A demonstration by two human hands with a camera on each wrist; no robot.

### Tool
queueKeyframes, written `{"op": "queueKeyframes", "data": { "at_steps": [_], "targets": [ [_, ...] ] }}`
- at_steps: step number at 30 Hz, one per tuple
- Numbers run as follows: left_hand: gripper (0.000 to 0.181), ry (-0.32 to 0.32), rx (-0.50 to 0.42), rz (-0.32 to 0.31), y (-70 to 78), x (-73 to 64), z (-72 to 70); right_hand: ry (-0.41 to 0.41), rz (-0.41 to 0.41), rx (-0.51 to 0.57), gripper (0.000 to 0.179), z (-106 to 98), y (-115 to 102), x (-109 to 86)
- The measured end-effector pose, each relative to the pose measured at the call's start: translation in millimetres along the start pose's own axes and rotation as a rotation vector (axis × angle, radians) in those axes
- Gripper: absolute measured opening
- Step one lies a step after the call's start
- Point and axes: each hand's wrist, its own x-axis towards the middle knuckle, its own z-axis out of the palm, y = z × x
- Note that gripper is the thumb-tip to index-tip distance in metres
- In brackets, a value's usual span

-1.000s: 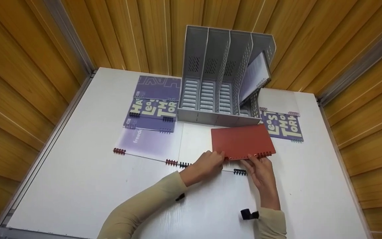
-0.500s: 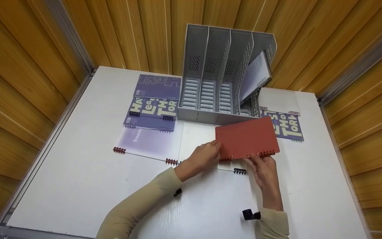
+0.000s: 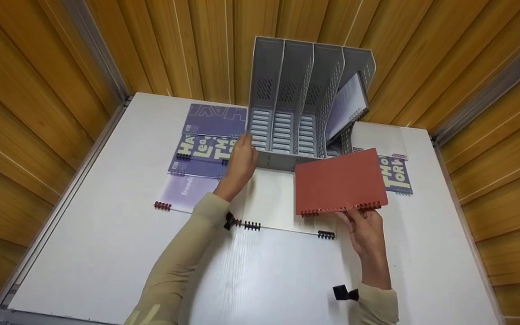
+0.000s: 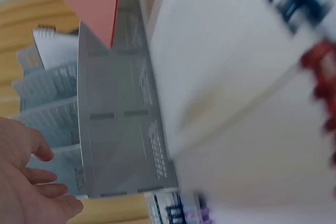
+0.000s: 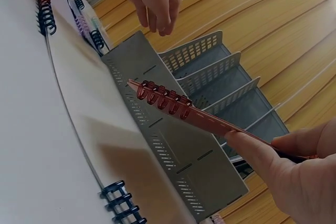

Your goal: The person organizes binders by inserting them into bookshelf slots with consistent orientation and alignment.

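My right hand (image 3: pixel 367 232) pinches a red spiral-bound notebook (image 3: pixel 340 183) by its bound lower edge. The notebook is lifted off the table, in front of the right part of a grey file organizer (image 3: pixel 271 159). In the right wrist view the notebook (image 5: pixel 202 120) shows edge-on, with thumb and fingers on either side of it. My left hand (image 3: pixel 240 162) is at the organizer's front left corner, holding nothing. Its fingers look loosely bent in the left wrist view, where the hand (image 4: pixel 31 177) is beside the compartments; contact with the organizer cannot be made out.
One notebook (image 3: pixel 346 106) leans in the organizer's rightmost compartment. Purple notebooks (image 3: pixel 210 119) overlap at the left, and another purple one (image 3: pixel 396 176) lies at the right. A pale ring-bound notebook (image 3: pixel 269 203) lies before the organizer. Wooden panels (image 3: pixel 30 135) enclose the table.
My left hand has let go of the red notebook and moved up and left to the organizer's front left corner. My right hand has raised the notebook slightly and moved it right.
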Motion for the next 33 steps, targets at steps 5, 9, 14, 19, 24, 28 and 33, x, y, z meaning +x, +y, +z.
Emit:
{"op": "queueKeyframes", "data": {
  "at_steps": [5,9,14,19,24,28,33],
  "targets": [
    [0.021,-0.032,0.035,-0.157,-11.9,23.9,-0.9,-0.016,-0.061,-0.019,0.059,0.9,-10.7,0.7],
    [0.024,-0.066,0.061,-0.249,-13.6,33.0,-0.6,-0.020,-0.083,-0.034,0.060,2.8,-20.8,4.4],
    [0.021,-0.086,0.037,-0.310,-14.3,39.4,-3.3,-0.026,-0.103,-0.037,0.059,7.7,-33.9,9.9],
    [0.017,-0.093,0.016,-0.319,-14.3,44.2,-6.6,-0.019,-0.163,0.016,0.060,14.1,-48.9,18.5],
    [0.011,-0.120,-0.004,-0.296,-13.7,48.8,-9.9,0.006,-0.212,0.038,0.060,18.9,-59.9,28.0],
    [0.009,-0.142,-0.011,-0.298,-15.7,48.8,-10.6,0.012,-0.206,0.030,0.061,21.5,-63.8,34.1],
    [0.024,-0.133,-0.009,-0.294,-18.7,46.8,-9.3,0.014,-0.192,-0.022,0.062,26.0,-65.4,43.9]
  ]
}}
